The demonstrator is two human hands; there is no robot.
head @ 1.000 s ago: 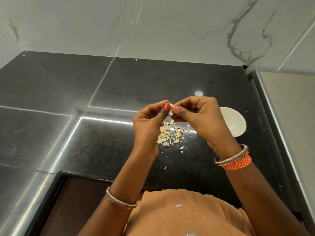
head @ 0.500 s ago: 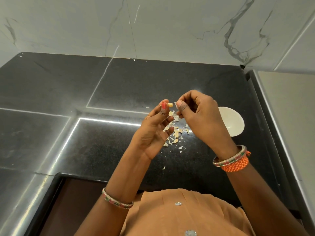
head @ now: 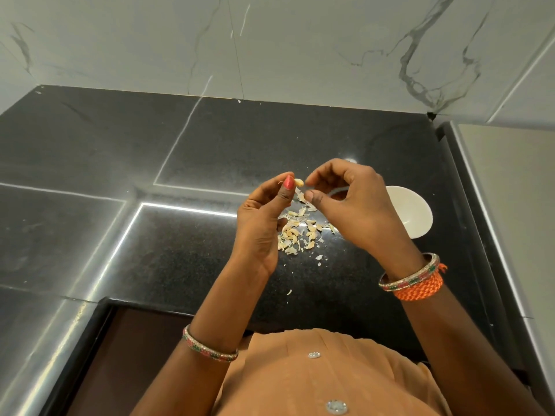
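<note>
My left hand [head: 260, 223] is raised over the black counter and pinches a small pale garlic clove [head: 298, 182] between thumb and forefinger. My right hand [head: 351, 202] hovers just to its right with fingers curled; the forefinger tip nearly touches the clove, and the thumb is a little below it. I cannot tell whether a scrap of peel is between those fingers. Beneath both hands lies a heap of papery garlic peels [head: 295, 232] on the counter.
A white bowl [head: 411, 214] sits on the black granite counter [head: 210, 139] to the right, partly behind my right hand. A marble-look wall [head: 270, 40] backs the counter. A raised ledge [head: 504, 205] runs along the right side. Stray peel flakes [head: 289, 292] lie nearer the front edge.
The hands, joined on the clove a second ago, have drawn apart. The left hand keeps the clove while the right hand has pulled slightly away to the right.
</note>
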